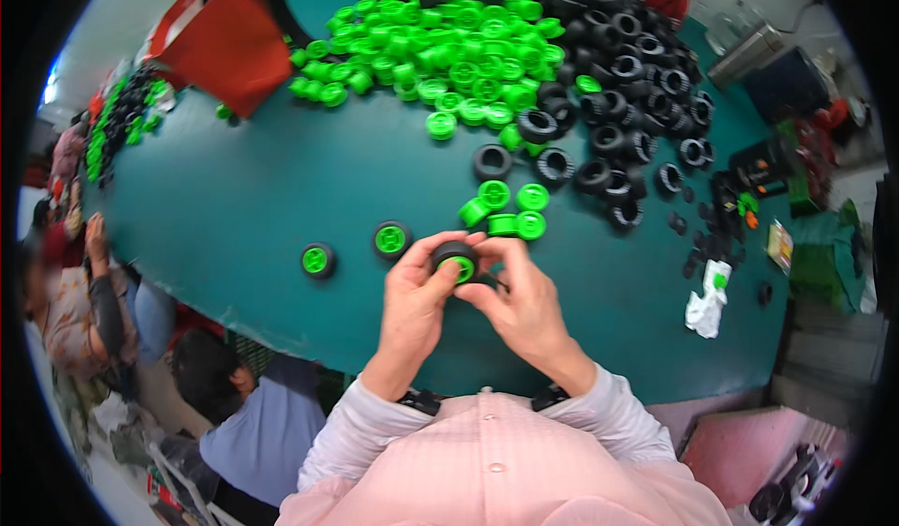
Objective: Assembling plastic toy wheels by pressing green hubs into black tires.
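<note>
Between my two hands is a small toy wheel, a black tyre with a green rim [456, 261]. My left hand [414, 299] closes on it from the left, its thumb pressed on the green rim. From the right my right hand [522, 303] grips the tyre's edge with bent fingers and thumb. Two fitted wheels lie to the left, a nearer one [390, 238] and a farther one [318, 260]. Just beyond my hands sits a small group of loose green rims [503, 223]. A loose black tyre [492, 162] lies behind them.
A big heap of green rims [449, 44] covers the table's [234, 198] far middle, with black tyres [618, 104] piled to its right. A red bag [229, 44] stands at far left. Crumpled white paper [708, 301] lies right. Other people sit along the left, one in blue [267, 437].
</note>
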Demonstrator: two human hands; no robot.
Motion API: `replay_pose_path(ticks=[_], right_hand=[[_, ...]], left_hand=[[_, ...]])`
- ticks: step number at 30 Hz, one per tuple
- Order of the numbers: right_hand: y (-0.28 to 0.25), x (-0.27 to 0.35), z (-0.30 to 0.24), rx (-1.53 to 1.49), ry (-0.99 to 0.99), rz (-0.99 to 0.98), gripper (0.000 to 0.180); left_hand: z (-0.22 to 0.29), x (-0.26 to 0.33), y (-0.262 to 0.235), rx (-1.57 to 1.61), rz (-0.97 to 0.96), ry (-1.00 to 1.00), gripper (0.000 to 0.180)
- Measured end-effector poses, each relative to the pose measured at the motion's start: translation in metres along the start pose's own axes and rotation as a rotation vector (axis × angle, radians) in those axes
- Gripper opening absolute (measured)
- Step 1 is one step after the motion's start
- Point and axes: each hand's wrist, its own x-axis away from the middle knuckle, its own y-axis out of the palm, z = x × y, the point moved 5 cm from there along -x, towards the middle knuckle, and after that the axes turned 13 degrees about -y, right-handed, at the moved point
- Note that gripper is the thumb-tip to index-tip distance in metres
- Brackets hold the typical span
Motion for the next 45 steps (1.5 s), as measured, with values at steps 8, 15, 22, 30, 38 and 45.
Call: replay_pose_path(ticks=[8,15,22,30,38,45], right_hand=[[-0.009,-0.005,-0.004,0.020,-0.054,0.022,0.007],[-0.005,-0.008,-0.022,0.387,-0.245,-0.036,0.006],[-0.004,-0.008,-0.027,0.423,-0.240,-0.039,0.011],[-0.010,-0.011,-0.029,0.326,-0.190,-0.077,0.011],[-0.011,-0.013,-0.027,0.258,-0.128,-0.194,0.007],[-0.014,-0.015,-0.033,0.366,-0.208,-0.213,0.006]], left_hand=[[0.009,0.004,-0.005,0.081,0.025,-0.088,0.041],[0.014,0.007,-0.001,-0.120,0.044,-0.029,0.044],[0.017,0.009,0.012,-0.125,0.029,0.058,0.040],[0.021,0.012,0.014,-0.273,0.055,0.127,0.037],[0.022,0.017,0.018,-0.324,0.079,0.195,0.036],[0.020,0.019,0.017,-0.367,0.097,0.208,0.036]])
